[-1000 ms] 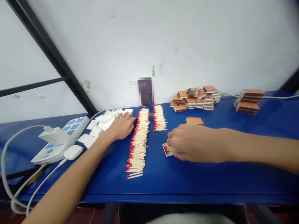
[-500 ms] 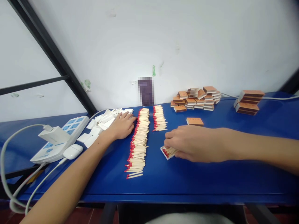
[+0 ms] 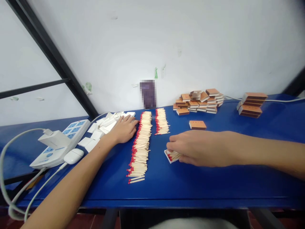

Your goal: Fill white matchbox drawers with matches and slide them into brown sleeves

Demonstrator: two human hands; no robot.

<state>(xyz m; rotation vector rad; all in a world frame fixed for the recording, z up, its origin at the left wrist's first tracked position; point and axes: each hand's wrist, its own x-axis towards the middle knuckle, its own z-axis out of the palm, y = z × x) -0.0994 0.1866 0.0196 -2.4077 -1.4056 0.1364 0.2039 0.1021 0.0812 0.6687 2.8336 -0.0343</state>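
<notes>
My right hand (image 3: 197, 148) lies palm down on the blue table (image 3: 190, 181), its fingers curled over a small white tray of red-tipped matches (image 3: 172, 156). My left hand (image 3: 124, 128) rests flat with fingers stretched, between a heap of white box trays (image 3: 102, 127) and a long row of matches (image 3: 141, 143). A shorter row of matches (image 3: 162, 121) lies just right of the long one. A single orange matchbox (image 3: 197, 124) sits behind my right hand.
A pile of orange matchboxes (image 3: 199, 101) stands at the back, and a smaller stack (image 3: 252, 104) at the far right. A white power strip (image 3: 59, 140) with a charger, cables and a white earbud case (image 3: 73, 156) lies at the left. The wall is close behind.
My right hand has slid slightly left and turned the match tray a little. My left hand has stayed put.
</notes>
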